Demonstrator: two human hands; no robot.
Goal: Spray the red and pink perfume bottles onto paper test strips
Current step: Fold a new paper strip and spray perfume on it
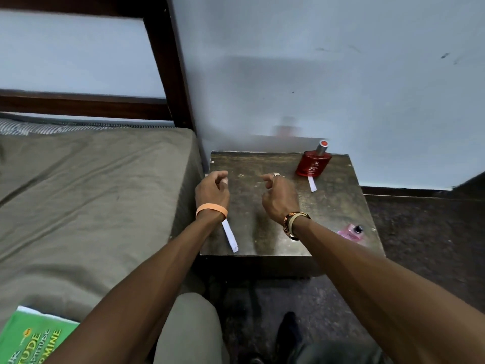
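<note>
A red perfume bottle (312,164) with a silver, red-topped sprayer stands at the back right of a small dark table (338,206). A white paper strip (312,184) lies in front of it, one end at the bottle's base. A pink perfume bottle (350,232) with a black cap sits near the table's front right edge, partly hidden by my right forearm. Another white strip (230,236) lies at the front left, its far end under my left wrist. My left hand (212,190) and my right hand (279,197) hover over the table's middle, fingers loosely curled, holding nothing.
A bed with an olive sheet (91,193) and a dark wooden frame (168,74) adjoins the table's left side. A green book (29,340) lies on the bed at the lower left. A pale wall (341,74) rises right behind the table. Dark floor (420,245) lies to the right.
</note>
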